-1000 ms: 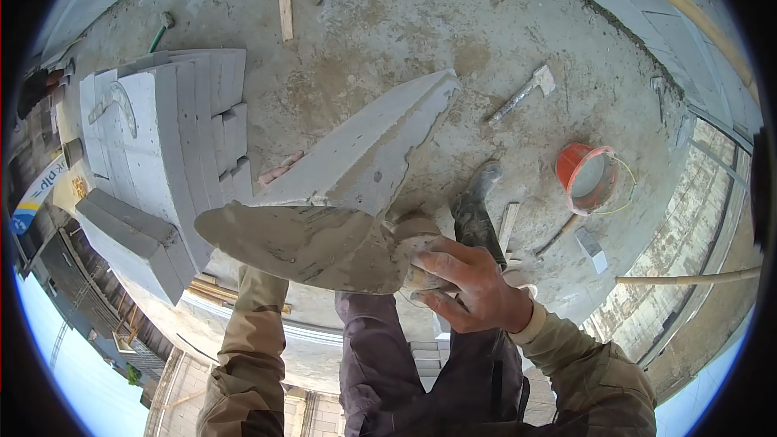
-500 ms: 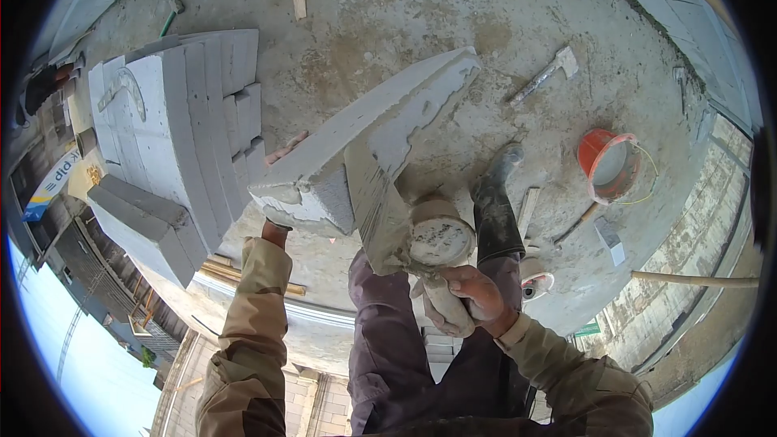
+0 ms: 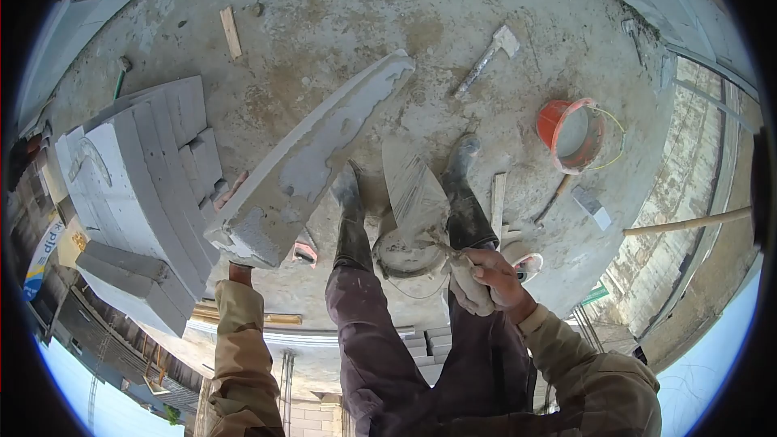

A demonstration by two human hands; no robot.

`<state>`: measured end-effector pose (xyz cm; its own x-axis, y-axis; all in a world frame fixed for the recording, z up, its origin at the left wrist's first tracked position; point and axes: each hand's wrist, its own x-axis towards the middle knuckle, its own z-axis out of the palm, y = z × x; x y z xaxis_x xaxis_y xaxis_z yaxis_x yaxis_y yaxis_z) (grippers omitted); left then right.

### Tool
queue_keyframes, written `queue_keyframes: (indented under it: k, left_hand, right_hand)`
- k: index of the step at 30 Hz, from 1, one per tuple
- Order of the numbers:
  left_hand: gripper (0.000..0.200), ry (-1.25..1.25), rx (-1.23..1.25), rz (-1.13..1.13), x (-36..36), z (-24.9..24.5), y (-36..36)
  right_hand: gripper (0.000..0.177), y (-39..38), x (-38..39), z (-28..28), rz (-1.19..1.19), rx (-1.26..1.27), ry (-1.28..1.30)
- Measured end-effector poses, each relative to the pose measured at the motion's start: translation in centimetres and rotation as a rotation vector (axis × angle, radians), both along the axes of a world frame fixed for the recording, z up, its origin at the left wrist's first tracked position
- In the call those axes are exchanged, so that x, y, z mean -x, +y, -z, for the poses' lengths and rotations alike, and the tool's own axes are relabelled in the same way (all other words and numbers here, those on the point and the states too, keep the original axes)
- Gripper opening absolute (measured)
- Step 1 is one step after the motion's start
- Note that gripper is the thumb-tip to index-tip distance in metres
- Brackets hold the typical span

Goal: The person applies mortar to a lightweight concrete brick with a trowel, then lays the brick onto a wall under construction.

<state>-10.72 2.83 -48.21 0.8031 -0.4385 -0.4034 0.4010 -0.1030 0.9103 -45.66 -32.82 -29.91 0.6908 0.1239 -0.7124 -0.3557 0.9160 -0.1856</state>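
A long grey block [image 3: 312, 146] with patchy mortar on its face slants across the middle. My left hand [image 3: 240, 273] is under its near end, mostly hidden by the block; a strip of fingers shows at its left edge. My right hand [image 3: 495, 279] is closed round the mortar-caked handle of a trowel [image 3: 414, 186]. The trowel's broad blade points away from me, over a mortar bucket [image 3: 405, 252] between my legs. Blade and block are apart.
Stacked grey blocks [image 3: 137, 170] stand at the left. An orange bucket [image 3: 573, 136] and a hatchet-like tool [image 3: 488, 58] are on the floor at the right. A small block [image 3: 591, 207] lies near the bucket. My boots [image 3: 461, 166] flank the mortar bucket.
The trowel has moved off the block's near end to above the mortar bucket. The block appears farther left, and the whole view has shifted.
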Motion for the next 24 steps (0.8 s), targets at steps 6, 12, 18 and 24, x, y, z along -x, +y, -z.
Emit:
queue_keyframes:
  k: [6, 12, 18, 24]
  left_hand:
    - [0.029, 0.016, -0.208, 0.116, 0.6, 0.9, 5.3]
    - [0.047, 0.062, -0.338, 0.308, -1.0, -0.9, 8.8]
    - [0.052, -0.027, -0.467, 0.233, -2.6, -3.2, 5.5]
    - [0.059, -0.109, -0.422, 0.346, -2.6, -4.5, 2.4]
  right_hand:
    - [0.024, -10.3, 12.5, 5.0, 0.296, 0.597, 0.535]
    - [0.023, -25.0, 30.1, 14.6, -0.608, 1.282, 1.134]
    - [0.036, -31.5, 30.2, 18.9, -1.157, 1.283, 1.134]
    - [0.04, -32.8, 30.3, 23.8, -0.773, 1.257, 0.75]
